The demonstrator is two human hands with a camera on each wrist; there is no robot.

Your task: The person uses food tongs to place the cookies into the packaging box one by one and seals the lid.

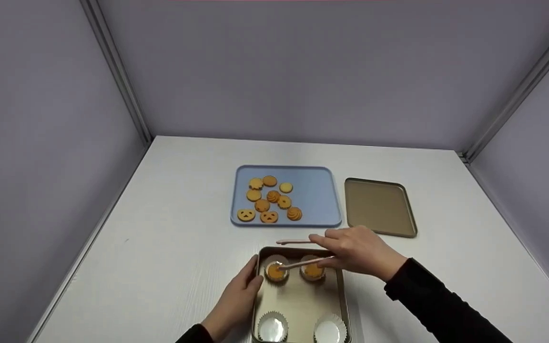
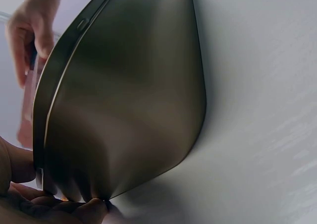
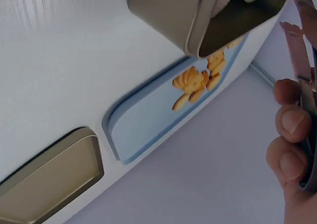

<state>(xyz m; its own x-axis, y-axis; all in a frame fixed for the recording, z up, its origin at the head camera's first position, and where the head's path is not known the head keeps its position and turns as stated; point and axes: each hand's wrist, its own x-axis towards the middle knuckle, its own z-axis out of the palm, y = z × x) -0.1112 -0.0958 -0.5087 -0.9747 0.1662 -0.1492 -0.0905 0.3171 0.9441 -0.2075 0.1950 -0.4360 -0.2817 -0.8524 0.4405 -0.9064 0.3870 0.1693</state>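
Note:
My left hand (image 1: 238,295) grips the left wall of a deep gold-brown baking tin (image 1: 296,302), thumb at the rim and fingers along the outside. My right hand (image 1: 359,251) holds a pair of tongs (image 1: 305,263) with pinkish arms spread apart. One tong tip is over a cookie (image 1: 273,273) in the far left paper cup; the other arm is beyond the tin's far rim. The far right cup holds another cookie (image 1: 312,271). Two near cups, a left paper cup (image 1: 272,327) and a right paper cup (image 1: 330,329), show bare shiny bottoms.
Behind the tin lies a blue tray (image 1: 315,195) with several cookies, among them a pretzel-shaped cookie (image 1: 246,215) and a swirled cookie (image 1: 294,213). To its right is a shallow gold-brown tray (image 1: 380,207). Grey walls (image 1: 293,71) bound the white table (image 1: 160,228).

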